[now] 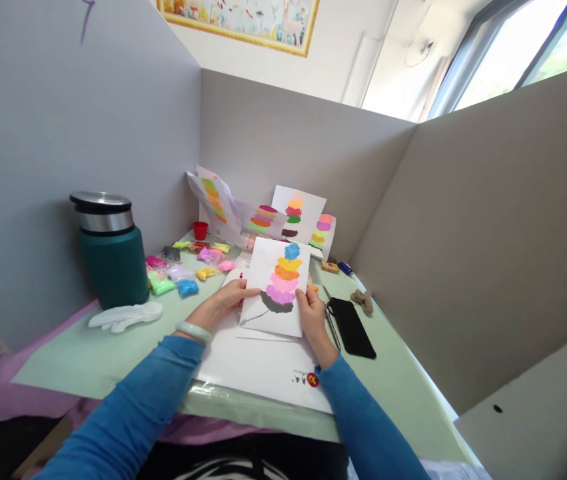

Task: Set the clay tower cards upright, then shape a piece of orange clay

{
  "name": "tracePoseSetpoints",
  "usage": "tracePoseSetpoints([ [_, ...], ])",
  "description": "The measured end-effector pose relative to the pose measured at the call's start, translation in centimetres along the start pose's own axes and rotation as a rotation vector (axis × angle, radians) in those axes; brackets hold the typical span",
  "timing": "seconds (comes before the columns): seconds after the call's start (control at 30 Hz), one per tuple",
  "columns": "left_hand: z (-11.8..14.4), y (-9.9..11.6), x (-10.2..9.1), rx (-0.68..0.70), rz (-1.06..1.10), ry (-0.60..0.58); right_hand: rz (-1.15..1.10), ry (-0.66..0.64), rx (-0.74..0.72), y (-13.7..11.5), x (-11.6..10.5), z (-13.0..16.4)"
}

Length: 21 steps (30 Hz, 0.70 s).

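Both hands are closed on one sheet: the left hand [223,301] pinches the left edge, the right hand [310,313] the lower right edge. The picture card [277,283] is held between them, tilted up, long axis pointing away over the bench [88,357], both hands equally near.
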<state>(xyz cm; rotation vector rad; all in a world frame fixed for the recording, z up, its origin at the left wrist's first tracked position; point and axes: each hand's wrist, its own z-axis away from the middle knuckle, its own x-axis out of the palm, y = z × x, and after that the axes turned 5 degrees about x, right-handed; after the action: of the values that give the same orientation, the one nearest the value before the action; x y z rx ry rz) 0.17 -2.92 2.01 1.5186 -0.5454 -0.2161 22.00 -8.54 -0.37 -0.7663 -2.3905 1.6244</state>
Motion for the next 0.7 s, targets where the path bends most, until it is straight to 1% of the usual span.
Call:
tracePoseSetpoints([
  [0.1, -0.4, -0.3, -0.2, 0.004, -0.027, 0.02, -0.032, -0.028, 0.023, -0.1, 0.1, 0.0],
  [0.27, -1.4, -0.7, -0.8, 0.075, 0.014, 0.175, -0.049, -0.106, 0.045, 0.0, 0.3, 0.3],
  [0.4, -1.8, -1.0, -1.1, 0.096, 0.032, 0.204, 0.016, -0.176, 0.043, -0.3, 0.3, 0.5],
  [0.53, -1.7, -1.0, -1.1, 0.11, 0.064, 0.152, 0.029, -0.156, 0.046, -0.7, 0.2, 0.6],
  [0.7, -0.8, -0.2, -0.5, 0.065, 0.082, 0.009, -0.016, -0.112, 0.092, -0.2, 0.2, 0.3],
])
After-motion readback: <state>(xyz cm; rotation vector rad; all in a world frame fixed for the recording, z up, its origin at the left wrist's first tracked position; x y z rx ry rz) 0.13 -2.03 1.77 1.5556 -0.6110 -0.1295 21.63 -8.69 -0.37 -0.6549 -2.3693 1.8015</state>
